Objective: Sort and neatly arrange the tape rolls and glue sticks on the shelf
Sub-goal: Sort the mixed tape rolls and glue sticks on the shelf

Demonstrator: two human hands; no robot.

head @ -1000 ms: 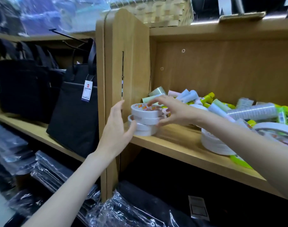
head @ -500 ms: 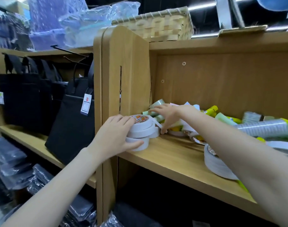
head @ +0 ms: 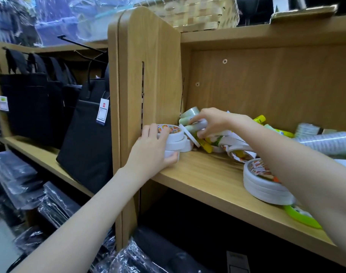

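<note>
A small stack of white tape rolls [head: 177, 141] stands at the left front corner of the wooden shelf [head: 207, 174]. My left hand [head: 150, 152] wraps around that stack from the left. Behind it my right hand [head: 211, 121] closes on a pale green and white tube-shaped roll [head: 191, 126] in the back left corner. A jumble of tape rolls and yellow-green glue sticks [head: 205, 145] lies along the back. Another stack of wide white tape rolls [head: 262, 184] sits at the front right, partly hidden by my right forearm.
The shelf's upright side panel [head: 148, 75] stands just left of the stack. Black bags [head: 85, 125] with price tags hang on the neighbouring shelf to the left. Wrapped dark goods [head: 50, 203] lie below. A woven basket [head: 197, 12] rests on top.
My left hand went from open beside the stack to gripping it. My right hand left the stack's top and reached back to grasp a roll in the corner.
</note>
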